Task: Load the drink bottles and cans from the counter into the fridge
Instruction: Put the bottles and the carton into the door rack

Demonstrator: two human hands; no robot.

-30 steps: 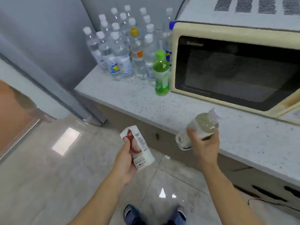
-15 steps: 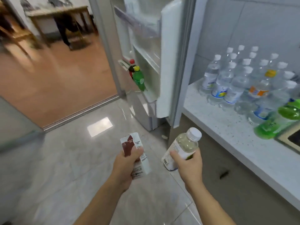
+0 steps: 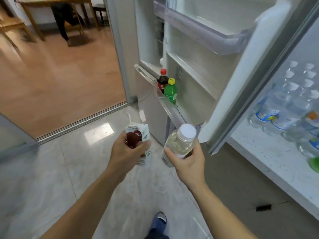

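An open fridge door [image 3: 241,80] stands ahead, its inner side facing left. Its bottom door shelf [image 3: 170,107] holds a dark cola bottle [image 3: 162,80] and a green bottle [image 3: 170,91] at the far end, leaving the near stretch free. The shelves above are bare. Water bottles [image 3: 290,104] crowd the counter [image 3: 269,157] at right.

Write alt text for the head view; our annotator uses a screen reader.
A person faces an open fridge door, left hand gripping a small drink carton, right hand gripping a white-capped bottle. Two bottles stand in the door's lower shelf.
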